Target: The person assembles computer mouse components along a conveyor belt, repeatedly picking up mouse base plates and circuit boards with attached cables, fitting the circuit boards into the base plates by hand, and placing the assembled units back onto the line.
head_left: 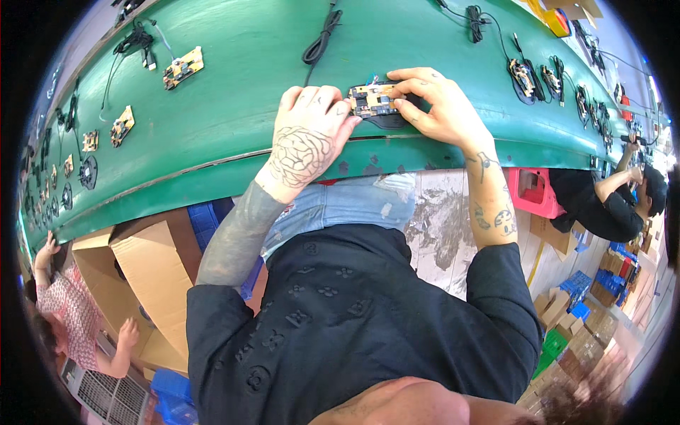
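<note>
A tan circuit board with dark components lies over a black mouse base near the front edge of the green work surface. My left hand is closed at the board's left end, its fingers curled and its thumb beside the base. At the right end, my right hand grips the board, the thumb on its edge and the index finger stretched along its far side. The right part of the base is hidden under this hand. Beyond my left hand lies a bundled black cable, its lower end running toward my knuckles.
More circuit boards, one at left and one on a black base at right, lie along the green table. An open cardboard box and a pink stool stand below the edge. Co-workers sit at both sides.
</note>
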`<state>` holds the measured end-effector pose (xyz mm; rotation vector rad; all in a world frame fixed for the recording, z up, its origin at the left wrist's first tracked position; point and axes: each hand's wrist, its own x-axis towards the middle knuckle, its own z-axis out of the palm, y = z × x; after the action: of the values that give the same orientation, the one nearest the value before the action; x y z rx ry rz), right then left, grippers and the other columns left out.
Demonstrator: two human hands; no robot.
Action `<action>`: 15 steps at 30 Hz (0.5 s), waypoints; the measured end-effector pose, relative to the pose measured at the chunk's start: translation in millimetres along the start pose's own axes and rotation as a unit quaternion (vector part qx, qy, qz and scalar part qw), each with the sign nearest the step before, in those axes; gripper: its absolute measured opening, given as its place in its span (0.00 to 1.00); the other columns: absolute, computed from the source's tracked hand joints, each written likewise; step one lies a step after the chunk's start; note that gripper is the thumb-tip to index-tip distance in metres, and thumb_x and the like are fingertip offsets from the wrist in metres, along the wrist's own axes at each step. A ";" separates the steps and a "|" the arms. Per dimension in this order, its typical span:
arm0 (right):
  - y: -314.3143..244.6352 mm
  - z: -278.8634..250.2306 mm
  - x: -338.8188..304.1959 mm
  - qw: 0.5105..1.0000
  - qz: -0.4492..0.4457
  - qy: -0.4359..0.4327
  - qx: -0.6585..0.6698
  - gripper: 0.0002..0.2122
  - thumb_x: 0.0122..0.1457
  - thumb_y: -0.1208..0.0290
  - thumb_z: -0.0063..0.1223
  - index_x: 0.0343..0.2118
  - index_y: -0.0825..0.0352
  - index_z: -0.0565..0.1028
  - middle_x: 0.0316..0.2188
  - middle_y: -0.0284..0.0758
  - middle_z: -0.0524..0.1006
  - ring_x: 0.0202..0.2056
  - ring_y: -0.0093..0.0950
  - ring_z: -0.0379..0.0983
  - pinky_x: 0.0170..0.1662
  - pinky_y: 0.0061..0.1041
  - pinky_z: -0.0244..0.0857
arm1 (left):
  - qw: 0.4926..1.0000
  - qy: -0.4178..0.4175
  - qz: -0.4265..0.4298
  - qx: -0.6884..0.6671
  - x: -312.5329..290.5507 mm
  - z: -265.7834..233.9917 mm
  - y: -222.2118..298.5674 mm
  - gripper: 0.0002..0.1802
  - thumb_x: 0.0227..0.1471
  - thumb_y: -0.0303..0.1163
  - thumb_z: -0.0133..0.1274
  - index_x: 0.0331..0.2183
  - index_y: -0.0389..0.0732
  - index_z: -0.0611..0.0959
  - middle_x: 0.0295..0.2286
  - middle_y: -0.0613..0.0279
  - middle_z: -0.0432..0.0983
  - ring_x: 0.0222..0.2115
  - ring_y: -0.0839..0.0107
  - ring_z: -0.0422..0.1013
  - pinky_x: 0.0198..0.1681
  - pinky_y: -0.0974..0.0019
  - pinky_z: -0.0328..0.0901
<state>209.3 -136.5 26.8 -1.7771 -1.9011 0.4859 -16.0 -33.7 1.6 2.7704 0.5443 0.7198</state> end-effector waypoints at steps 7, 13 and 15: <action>-39.9 32.0 5.6 0.986 -0.082 0.071 -0.125 0.16 0.51 0.68 0.63 0.45 0.56 0.79 0.53 0.36 0.73 0.53 0.39 0.71 0.55 0.37 0.66 | 0.998 0.004 0.017 -0.061 -7.2 -0.4 -1.9 0.17 0.44 0.35 0.62 0.39 0.42 0.81 0.41 0.59 0.73 0.45 0.59 0.69 0.51 0.55 0.61; -8.6 22.9 24.9 0.971 -0.021 0.128 -0.201 0.09 0.53 0.69 0.62 0.39 0.56 0.83 0.46 0.37 0.78 0.51 0.38 0.73 0.54 0.36 0.66 | 0.993 0.062 -0.101 -0.013 -41.5 -69.4 -67.1 0.19 0.47 0.35 0.62 0.43 0.43 0.82 0.46 0.54 0.73 0.49 0.54 0.68 0.54 0.54 0.63; 22.1 8.5 27.0 0.958 0.042 0.160 -0.233 0.09 0.57 0.66 0.59 0.41 0.56 0.83 0.48 0.39 0.77 0.51 0.40 0.72 0.55 0.37 0.66 | 0.980 0.114 -0.155 0.051 -67.8 -95.4 -106.4 0.18 0.46 0.36 0.62 0.41 0.42 0.82 0.45 0.52 0.73 0.47 0.53 0.69 0.51 0.53 0.64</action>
<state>221.6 -107.1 10.3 -2.0794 -1.8082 -0.2407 -150.6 46.9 21.9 2.6155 1.0575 0.9613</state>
